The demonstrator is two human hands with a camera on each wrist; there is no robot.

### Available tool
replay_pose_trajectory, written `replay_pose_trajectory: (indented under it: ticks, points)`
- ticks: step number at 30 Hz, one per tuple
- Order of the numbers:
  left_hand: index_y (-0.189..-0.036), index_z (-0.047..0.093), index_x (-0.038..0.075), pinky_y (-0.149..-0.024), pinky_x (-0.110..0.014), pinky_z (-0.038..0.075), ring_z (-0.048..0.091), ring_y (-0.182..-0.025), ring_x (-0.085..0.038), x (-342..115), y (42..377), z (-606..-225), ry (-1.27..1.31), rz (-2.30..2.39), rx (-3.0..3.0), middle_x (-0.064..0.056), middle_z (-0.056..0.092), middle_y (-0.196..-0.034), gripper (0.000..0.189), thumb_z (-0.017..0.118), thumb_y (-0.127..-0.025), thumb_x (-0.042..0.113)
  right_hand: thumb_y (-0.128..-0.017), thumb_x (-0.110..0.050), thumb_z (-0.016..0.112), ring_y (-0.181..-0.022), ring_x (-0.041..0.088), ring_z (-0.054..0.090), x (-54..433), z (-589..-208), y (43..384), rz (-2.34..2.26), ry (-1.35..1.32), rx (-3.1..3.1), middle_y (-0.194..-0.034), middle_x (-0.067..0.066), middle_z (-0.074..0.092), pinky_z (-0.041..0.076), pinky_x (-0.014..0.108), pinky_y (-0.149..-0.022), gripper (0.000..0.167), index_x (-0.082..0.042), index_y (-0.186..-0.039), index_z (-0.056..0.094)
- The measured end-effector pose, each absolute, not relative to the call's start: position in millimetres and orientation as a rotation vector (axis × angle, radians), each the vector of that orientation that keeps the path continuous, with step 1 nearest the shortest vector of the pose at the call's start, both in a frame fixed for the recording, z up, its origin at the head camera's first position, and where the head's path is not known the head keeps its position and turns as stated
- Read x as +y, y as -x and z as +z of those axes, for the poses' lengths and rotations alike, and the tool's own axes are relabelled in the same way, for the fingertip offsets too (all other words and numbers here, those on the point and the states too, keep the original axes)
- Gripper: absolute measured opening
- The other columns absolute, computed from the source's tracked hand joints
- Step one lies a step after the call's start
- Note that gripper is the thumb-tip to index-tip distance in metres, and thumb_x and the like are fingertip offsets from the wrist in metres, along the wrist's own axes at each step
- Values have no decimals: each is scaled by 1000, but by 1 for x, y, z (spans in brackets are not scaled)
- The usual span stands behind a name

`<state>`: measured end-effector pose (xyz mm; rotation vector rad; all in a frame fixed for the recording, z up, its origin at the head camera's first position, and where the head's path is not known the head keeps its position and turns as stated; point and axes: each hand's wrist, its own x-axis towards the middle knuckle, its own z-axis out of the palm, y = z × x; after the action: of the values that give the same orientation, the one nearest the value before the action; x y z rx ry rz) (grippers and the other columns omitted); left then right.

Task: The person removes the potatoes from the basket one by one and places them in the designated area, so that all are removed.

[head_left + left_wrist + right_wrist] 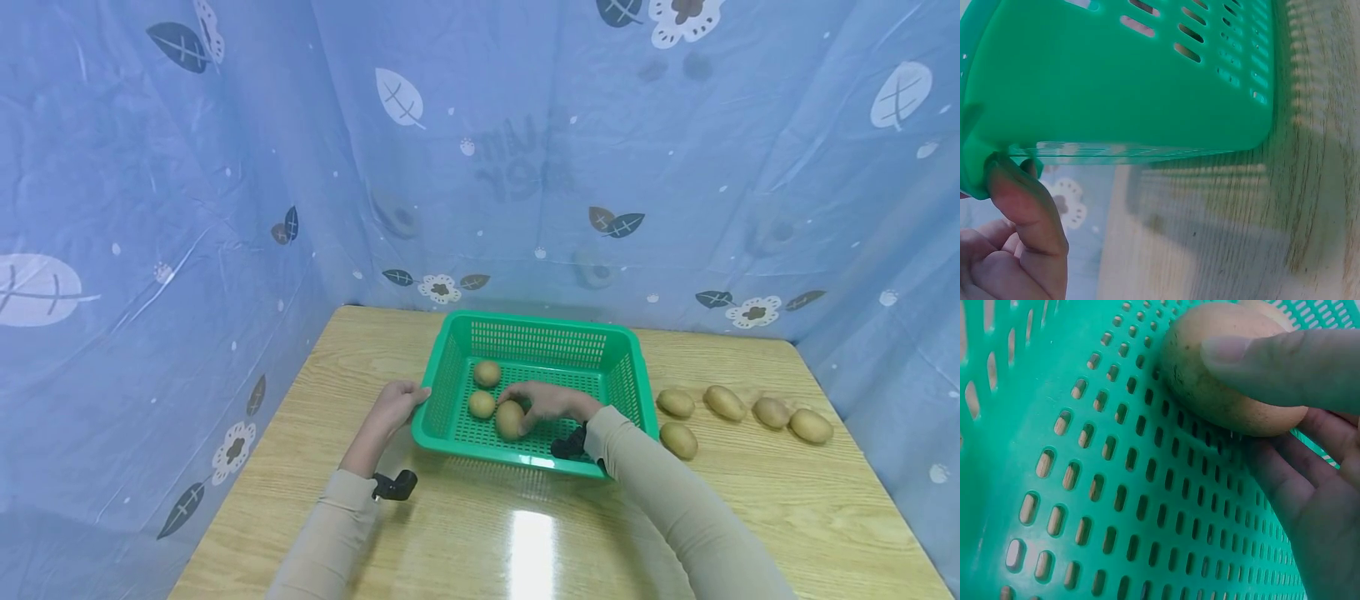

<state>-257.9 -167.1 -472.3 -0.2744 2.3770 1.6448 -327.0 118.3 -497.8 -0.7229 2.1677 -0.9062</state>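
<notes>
A green plastic basket (525, 460) with slotted walls stands on the table. Its left rim is pinched between the thumb and fingers of my left hand (396, 406); the left wrist view shows the bent finger under the rim lip (1029, 219). Inside the basket, my right hand (551, 402) grips a potato (510, 420) low at the floor, thumb on one side and fingers on the other. In the right wrist view that potato (1229, 369) is close to the slotted bottom. Two more potatoes, one nearer (482, 404) and one farther (487, 373), lie at the basket's left.
Several potatoes lie on the wooden table (450, 542) right of the basket, including one near its wall (678, 439) and one at the far right (811, 426). A blue patterned curtain (525, 167) hangs behind and beside the table. Each wrist wears a black camera (395, 485).
</notes>
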Motion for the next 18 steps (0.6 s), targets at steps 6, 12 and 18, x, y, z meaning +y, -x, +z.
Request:
replay_pose_trajectory:
  ticks: [6,12,18]
  points:
    - [-112,62,-5,-74,-29,51,63,-81,-16,-167,258,-472,280,1644,2374,-13,66,-95,33,51,-97,23,-77,-9,77,-119,24,48,118,-496,327,-896,735,2187,-134,2,48,44,44,-93,55,-23,-125,55]
    - [-108,63,-3,-74,-27,50,62,-80,-15,-166,258,-471,298,1620,2379,-10,66,-91,32,51,-97,24,-78,-10,77,-113,22,51,119,-495,329,-935,728,2193,-136,3,46,47,41,-89,58,-22,-129,54]
    - [-106,64,-3,-73,-26,49,61,-80,-15,-166,258,-471,299,1619,2386,-9,65,-90,31,51,-97,24,-79,-8,74,-115,28,53,121,-487,330,-1119,716,2138,-140,7,42,50,40,-84,60,-15,-134,50]
